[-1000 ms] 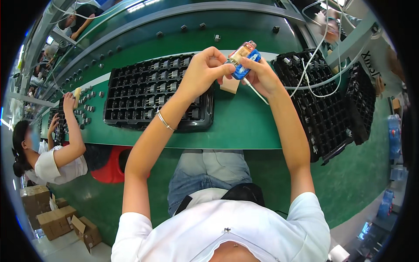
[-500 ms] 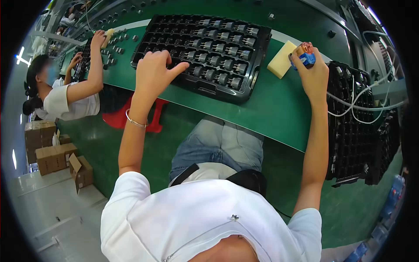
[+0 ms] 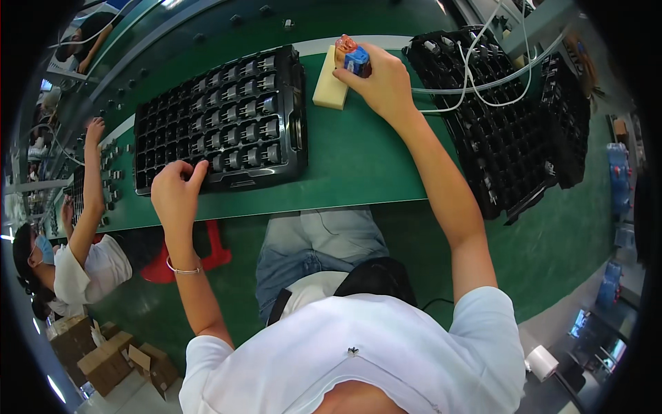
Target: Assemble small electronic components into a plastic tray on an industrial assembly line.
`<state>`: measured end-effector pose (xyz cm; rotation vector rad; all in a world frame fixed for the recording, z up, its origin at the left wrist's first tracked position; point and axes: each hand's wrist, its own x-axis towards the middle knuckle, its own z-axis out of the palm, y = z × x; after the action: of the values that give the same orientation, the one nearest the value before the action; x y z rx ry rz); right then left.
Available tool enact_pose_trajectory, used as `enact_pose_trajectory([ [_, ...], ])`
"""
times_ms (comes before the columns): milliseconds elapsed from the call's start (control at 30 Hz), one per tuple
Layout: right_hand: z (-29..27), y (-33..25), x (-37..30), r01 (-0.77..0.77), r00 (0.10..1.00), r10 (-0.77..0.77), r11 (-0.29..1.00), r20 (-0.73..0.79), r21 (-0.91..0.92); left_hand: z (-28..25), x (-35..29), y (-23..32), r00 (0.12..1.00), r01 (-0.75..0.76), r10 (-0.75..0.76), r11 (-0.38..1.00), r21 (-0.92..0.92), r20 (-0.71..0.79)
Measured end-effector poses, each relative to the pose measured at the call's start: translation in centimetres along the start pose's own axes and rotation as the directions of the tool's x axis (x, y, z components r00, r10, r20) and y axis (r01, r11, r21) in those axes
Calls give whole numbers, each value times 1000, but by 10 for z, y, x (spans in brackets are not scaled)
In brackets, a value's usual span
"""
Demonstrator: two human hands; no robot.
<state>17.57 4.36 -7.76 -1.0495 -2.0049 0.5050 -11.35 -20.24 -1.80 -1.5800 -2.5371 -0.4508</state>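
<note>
A black plastic tray (image 3: 300, 148) with many cells lies on the green bench to the left. Its right-hand cells hold rows of small grey cylindrical metal parts with pins; cells farther left look darker. My left hand (image 3: 176, 196) is at the tray's near edge, fingers curled and thumb raised beside them; what the fingertips hold, if anything, is hidden. In my right hand (image 3: 389, 81) is a small orange and blue object (image 3: 355, 58), its exact kind unclear. It is held over the upper end of a pale yellow sponge block (image 3: 331, 90) on the bench.
More black trays (image 3: 493, 117) stand at the right, crossed by white cables (image 3: 476, 93). Loose metal parts (image 3: 110, 179) lie on the bench at the far left, near a co-worker's raised arm (image 3: 93, 165). A red stool (image 3: 217, 248) and cardboard boxes (image 3: 107, 362) are below left.
My view has swung right, so the tray and sponge appear farther left. My left thumb has drawn closer to its fingers at the tray edge. The right hand still holds the orange and blue object.
</note>
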Motion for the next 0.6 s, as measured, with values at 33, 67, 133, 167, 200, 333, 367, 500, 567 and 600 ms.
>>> enact_pose_trajectory([
  [33,1,0,0,1,1000,-1,1000,-2,5,0,0,-1,1000,-5,5,1000,3,2],
  [67,2,0,0,4,1000,-4,1000,-3,11,-1,-1,-2,1000,13,-13,999,-34,-8],
  [133,3,-4,1,-6,1000,6,1000,3,12,-2,0,-4,999,30,-31,997,-73,-15],
  [167,3,-6,1,-12,1000,11,1000,11,13,-3,1,-8,998,63,-62,991,-116,12],
  [200,3,-7,2,-8,1000,8,1000,9,11,-5,3,-7,995,96,-92,982,-161,35],
  [333,1,-7,2,-26,999,27,999,36,-24,-10,4,3,984,162,-151,979,-126,90],
  [367,0,-6,1,-19,999,20,999,35,-36,-9,3,3,990,129,-123,986,-109,64],
  [500,-1,-11,0,-16,998,16,1000,65,5,-11,1,4,992,111,-108,993,-45,68],
  [567,1,-13,3,-18,997,17,1000,71,21,-12,3,-3,992,86,-79,994,-69,95],
  [600,1,-13,2,-37,996,34,999,85,37,-8,3,-7,992,87,-80,993,-75,96],
])
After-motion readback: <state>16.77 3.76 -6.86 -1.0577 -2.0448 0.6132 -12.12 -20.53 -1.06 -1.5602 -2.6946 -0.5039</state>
